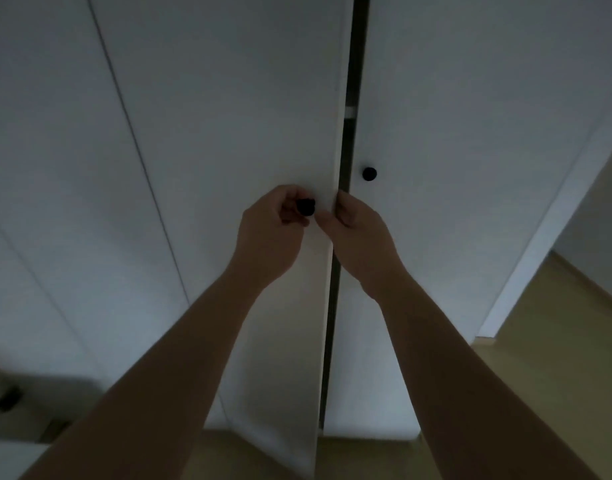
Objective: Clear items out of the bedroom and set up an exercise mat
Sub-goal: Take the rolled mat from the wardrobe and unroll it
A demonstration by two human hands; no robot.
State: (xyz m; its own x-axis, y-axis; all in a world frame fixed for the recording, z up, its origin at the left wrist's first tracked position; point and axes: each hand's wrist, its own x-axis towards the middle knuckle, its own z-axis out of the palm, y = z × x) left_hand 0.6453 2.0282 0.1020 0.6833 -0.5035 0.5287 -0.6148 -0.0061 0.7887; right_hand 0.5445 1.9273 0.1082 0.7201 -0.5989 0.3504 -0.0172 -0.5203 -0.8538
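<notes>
The left wardrobe door (228, 133) is held ajar: its black knob (306, 206) is pinched by the left hand (273, 233), its edge gripped by the right hand (358, 233). No exercise mat is seen; clearing is judged barely begun.

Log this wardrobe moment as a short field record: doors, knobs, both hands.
left door: white, ajar, dark gap at its right edge
right door: white, shut
left knob: black, pinched by left hand
right knob: black, untouched
right hand: fingers curled around the left door's edge
inside: too dark to tell
</notes>
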